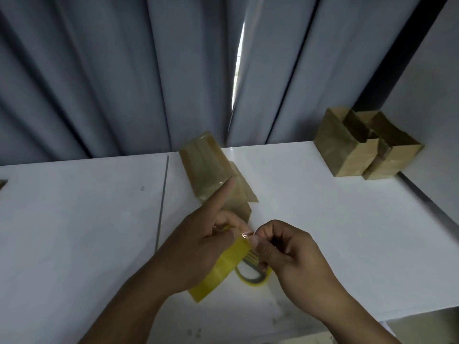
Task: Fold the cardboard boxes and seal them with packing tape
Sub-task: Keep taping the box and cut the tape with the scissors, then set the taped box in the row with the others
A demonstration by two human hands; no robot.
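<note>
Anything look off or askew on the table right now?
Only the middle box: it lies tipped over, flaps splayed. The two boxes at the far right corner stand upright, tops open. No spill or damage visible.

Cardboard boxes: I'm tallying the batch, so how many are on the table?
3. The middle box lies near the back edge; a left box and a right box stand side by side at the far right corner. A brown scrap at the left edge may be another.

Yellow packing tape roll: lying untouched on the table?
No, the left hand holds the yellow tape roll; the right hand pinches its end.
</note>
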